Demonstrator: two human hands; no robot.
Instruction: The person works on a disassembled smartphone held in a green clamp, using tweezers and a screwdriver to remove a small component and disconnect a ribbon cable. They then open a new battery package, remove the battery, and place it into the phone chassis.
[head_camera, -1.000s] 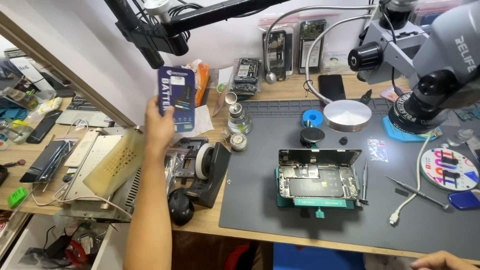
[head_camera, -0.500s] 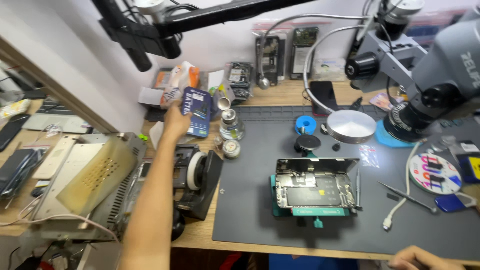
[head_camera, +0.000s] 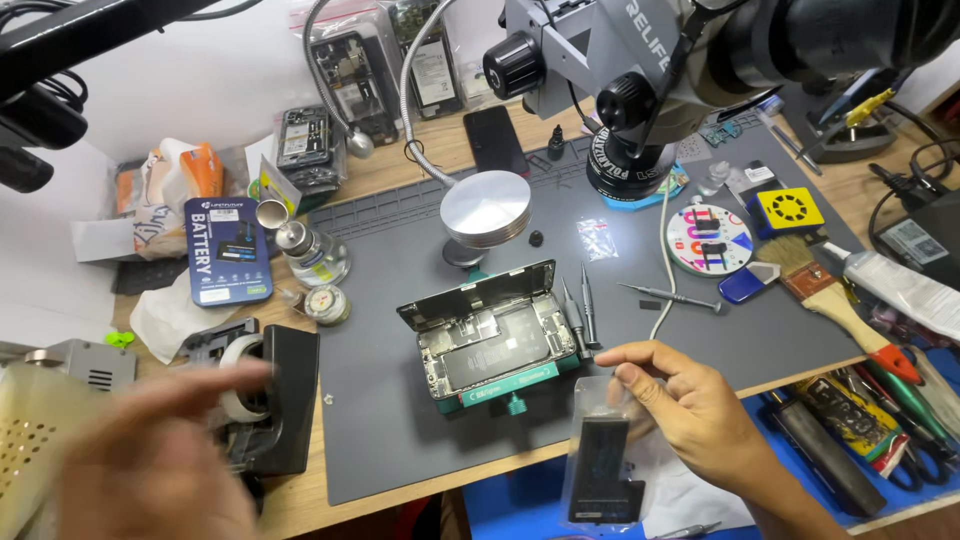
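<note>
My right hand (head_camera: 700, 410) pinches the top of a clear plastic bag holding a flat black battery (head_camera: 607, 468), just off the mat's front edge. My left hand (head_camera: 150, 455) is blurred at the lower left, fingers spread and holding nothing, in front of a black tape dispenser (head_camera: 272, 400). An opened phone (head_camera: 490, 335) lies in a green clamp in the middle of the grey mat (head_camera: 400, 440). A blue battery box (head_camera: 227, 250) lies flat at the mat's left, beyond my left hand.
A microscope (head_camera: 640, 70) hangs over the mat's back, with a round lamp head (head_camera: 485, 208) below it. Two screwdrivers (head_camera: 580, 310) lie right of the phone. A brush (head_camera: 830, 295), round parts tray (head_camera: 709, 238) and small bottle (head_camera: 310, 255) stand around.
My left hand has let go of the blue battery box, which now lies on the bench, and drawn back toward me. My right hand has come up holding the bagged battery.
</note>
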